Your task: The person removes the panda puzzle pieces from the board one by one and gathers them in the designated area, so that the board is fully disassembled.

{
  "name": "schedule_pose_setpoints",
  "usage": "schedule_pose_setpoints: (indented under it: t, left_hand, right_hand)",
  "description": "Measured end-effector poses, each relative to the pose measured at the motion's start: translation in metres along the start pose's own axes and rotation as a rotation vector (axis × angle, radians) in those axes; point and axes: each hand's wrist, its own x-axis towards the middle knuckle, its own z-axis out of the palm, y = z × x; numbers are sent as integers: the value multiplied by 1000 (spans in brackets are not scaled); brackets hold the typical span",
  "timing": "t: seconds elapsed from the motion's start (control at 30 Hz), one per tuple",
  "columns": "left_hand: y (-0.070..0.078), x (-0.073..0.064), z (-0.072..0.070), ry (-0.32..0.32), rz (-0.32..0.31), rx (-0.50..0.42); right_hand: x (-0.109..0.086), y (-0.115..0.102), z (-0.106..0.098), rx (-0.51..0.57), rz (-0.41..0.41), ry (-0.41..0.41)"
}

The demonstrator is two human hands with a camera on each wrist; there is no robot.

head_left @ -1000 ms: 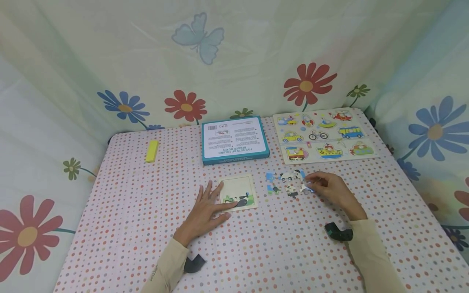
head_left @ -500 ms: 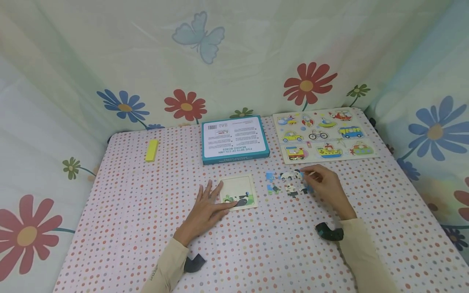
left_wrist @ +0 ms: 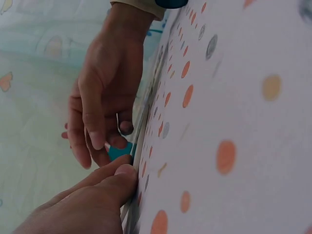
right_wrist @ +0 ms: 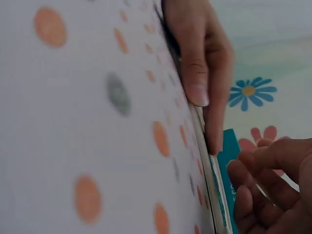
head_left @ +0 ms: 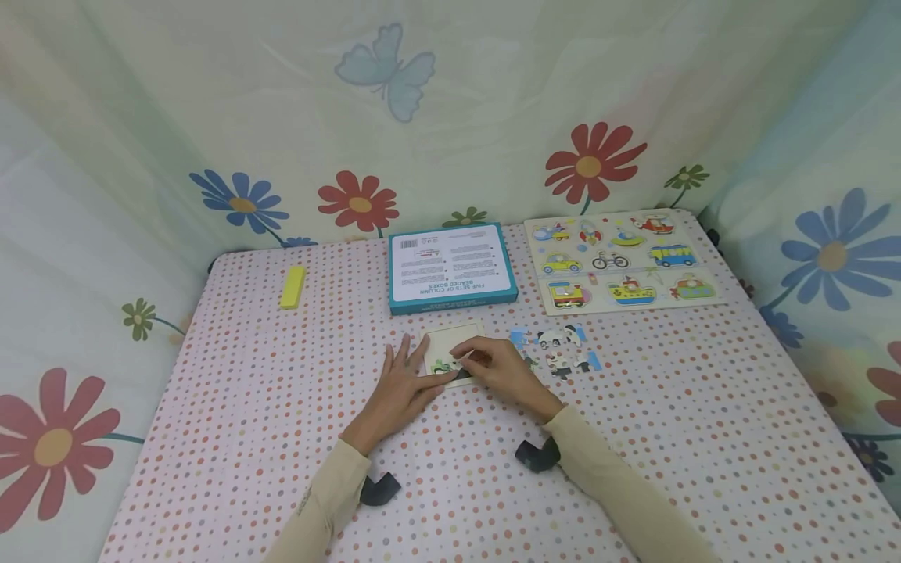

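A shallow square puzzle board (head_left: 450,338) lies in front of me, with green and black panda picture along its near edge. My left hand (head_left: 396,397) rests spread on the board's left side, thumb pressing near the lower edge. Over the board's lower right, my right hand (head_left: 508,375) has thumb and fingers together, pinching a small puzzle piece mostly hidden by the fingers. To its right lie loose panda puzzle pieces (head_left: 558,342) in a rough cluster. In the left wrist view my right hand (left_wrist: 109,83) hovers beside my left hand (left_wrist: 83,207).
A teal-edged box (head_left: 452,266) stands flat behind the board. At back right lies a wooden vehicle puzzle (head_left: 622,262). A yellow block (head_left: 292,287) sits at the left. Dotted cloth covers the table (head_left: 281,375), and a flowered curtain (head_left: 464,102) closes the back.
My right hand has moved left from the loose pieces to the board, carrying a small piece. The left hand stays on the board, which has shifted slightly away.
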Motion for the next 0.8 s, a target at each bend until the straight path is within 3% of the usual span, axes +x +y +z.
schedule_pose_setpoints:
  t: [0.23, 0.43, 0.8]
  left_hand:
    - [-2, 2, -1, -4, -3, -33]
    - [-6, -1, -5, 17, -41, -98]
    - [-10, -10, -5, 35, -29, -98]
  right_hand:
    - [3, 8, 7, -27, 57, 11]
    - [12, 8, 7, -82, 62, 7]
    - [26, 3, 11, -218, 54, -99]
